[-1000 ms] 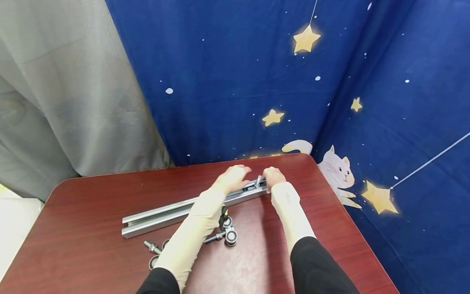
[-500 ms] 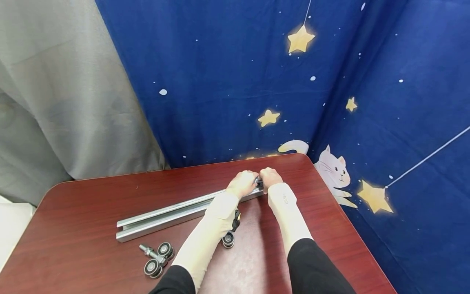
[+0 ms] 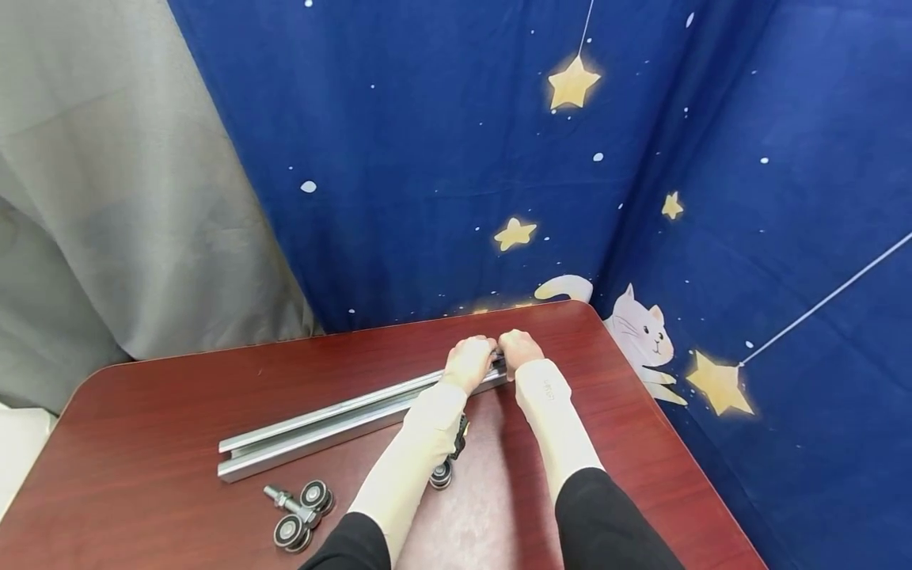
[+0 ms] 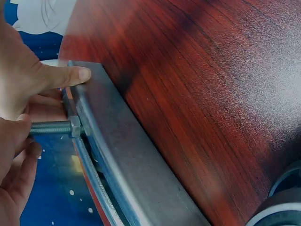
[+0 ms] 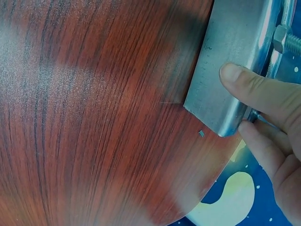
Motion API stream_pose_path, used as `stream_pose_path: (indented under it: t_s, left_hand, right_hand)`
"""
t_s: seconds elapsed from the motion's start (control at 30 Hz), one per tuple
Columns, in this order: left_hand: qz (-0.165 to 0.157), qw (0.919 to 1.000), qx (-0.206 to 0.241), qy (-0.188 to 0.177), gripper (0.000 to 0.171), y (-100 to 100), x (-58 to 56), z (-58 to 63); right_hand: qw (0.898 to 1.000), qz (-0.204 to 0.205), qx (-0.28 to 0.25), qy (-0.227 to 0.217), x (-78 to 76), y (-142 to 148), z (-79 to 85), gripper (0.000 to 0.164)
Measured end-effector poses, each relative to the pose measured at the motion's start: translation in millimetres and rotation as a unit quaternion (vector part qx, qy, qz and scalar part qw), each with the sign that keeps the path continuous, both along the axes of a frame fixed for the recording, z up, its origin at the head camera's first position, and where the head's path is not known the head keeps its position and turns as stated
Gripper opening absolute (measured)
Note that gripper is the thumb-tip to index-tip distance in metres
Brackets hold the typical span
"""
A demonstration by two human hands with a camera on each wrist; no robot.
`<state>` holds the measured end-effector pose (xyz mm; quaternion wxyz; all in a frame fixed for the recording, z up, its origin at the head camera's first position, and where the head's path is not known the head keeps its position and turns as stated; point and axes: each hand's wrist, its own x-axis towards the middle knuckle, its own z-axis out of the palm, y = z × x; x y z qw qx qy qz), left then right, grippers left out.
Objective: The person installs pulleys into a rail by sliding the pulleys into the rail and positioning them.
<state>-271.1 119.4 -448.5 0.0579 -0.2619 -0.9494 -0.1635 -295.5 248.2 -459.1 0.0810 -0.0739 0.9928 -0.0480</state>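
A metal channel rail (image 3: 313,443) lies slantwise across the table, its slot facing up. Near its far right end, a threaded bolt (image 4: 51,127) with a hex nut (image 4: 75,126) stands out of the slot. My left hand (image 3: 469,362) pinches the bolt between thumb and fingers. Whatever the bolt joins inside the channel is mostly hidden. At the rail's end, my right hand (image 3: 518,350) grips the channel; its thumb (image 5: 233,74) presses on one side wall and the fingers reach round to the other side.
A roller trolley (image 3: 308,516) with ball-bearing wheels and a bolt lies on the red-brown table (image 3: 164,427), in front of the rail. Another trolley's wheel (image 3: 441,475) shows beside my left forearm, the remainder hidden. Blue star-patterned curtain (image 3: 427,158) hangs behind the table.
My left hand has moved right along the rail and taken hold of the bolt. The right hand stays at the rail's end. The forearm now uncovers the left trolley and covers more of the other.
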Motion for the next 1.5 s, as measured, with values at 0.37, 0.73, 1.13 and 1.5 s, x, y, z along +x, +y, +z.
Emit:
stream_pose_path:
  t_s: [0.37,0.73,1.13,1.5]
  left_hand:
    - [0.011,0.9996,-0.002,0.026,0.007,-3.1,0.7,-2.3]
    - [0.002,0.9992,-0.007,0.038,0.006,-16.5,-0.5,-2.6]
    - [-0.007,0.9997,-0.023,0.004,0.007,-33.2,1.6,2.4]
    - [-0.016,0.9983,-0.054,0.011,0.004,-49.9,6.5,6.9]
  right_hand:
    - [1.0,0.002,-0.004,0.002,2.5,-2.0,0.4,0.038]
    - [1.0,0.001,-0.021,-0.008,-6.9,4.3,-8.9,0.046]
    - [1.0,0.004,-0.014,-0.013,0.7,-1.3,1.1,0.05]
    - [0.999,0.004,-0.025,-0.022,-1.7,2.5,-1.6,0.057]
